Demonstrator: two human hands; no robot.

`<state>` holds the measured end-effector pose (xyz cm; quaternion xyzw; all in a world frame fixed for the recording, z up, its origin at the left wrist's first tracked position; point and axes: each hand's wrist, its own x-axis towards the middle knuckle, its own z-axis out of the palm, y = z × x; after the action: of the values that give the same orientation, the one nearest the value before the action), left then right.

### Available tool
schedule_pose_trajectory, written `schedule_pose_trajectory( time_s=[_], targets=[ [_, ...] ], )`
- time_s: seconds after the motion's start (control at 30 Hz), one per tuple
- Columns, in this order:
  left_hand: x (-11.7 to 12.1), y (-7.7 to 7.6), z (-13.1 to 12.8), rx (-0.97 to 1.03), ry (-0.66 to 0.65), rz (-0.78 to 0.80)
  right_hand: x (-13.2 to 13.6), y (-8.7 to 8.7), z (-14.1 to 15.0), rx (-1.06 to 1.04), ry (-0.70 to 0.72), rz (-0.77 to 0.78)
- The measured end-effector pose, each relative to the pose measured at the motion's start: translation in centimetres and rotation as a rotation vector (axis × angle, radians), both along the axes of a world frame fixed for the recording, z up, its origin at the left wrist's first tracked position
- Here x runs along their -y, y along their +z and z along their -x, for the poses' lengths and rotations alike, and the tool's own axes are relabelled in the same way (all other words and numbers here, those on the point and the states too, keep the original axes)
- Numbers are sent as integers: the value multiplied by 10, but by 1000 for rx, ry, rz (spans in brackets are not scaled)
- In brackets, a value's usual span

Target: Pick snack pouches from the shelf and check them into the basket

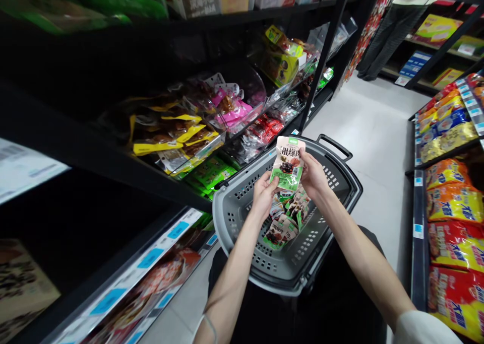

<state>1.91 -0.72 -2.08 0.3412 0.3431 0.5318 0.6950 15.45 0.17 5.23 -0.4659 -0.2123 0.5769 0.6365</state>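
A pink and green snack packet [289, 157] is held up over the grey shopping basket [230, 198]. My left hand [263, 192] pinches its lower left edge, with the thumb on the front. At its right edge, my right hand [313, 174] grips it with the thumb in front. Chinese characters and a picture of dark food show on the packet's face. Inside the basket, below my hands, lie several similar packets [280, 233]. The black basket handle [336, 147] rests folded out beyond the far right rim.
On the left, black shelves hold yellow-edged packets [177, 137], pink packets [234, 110] and green packets [212, 175]. Bags of instant noodles [456, 198] fill a rack on the right. A person in dark trousers [393, 37] stands farther down the pale-floored aisle [370, 117].
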Motion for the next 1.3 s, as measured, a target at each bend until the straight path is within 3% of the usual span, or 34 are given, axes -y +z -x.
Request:
schedule_pose_trajectory(
  time_s=[1.3],
  targets=[
    [0, 1, 1, 54, 9, 4, 0, 0, -3, -2, 36, 34]
  ],
)
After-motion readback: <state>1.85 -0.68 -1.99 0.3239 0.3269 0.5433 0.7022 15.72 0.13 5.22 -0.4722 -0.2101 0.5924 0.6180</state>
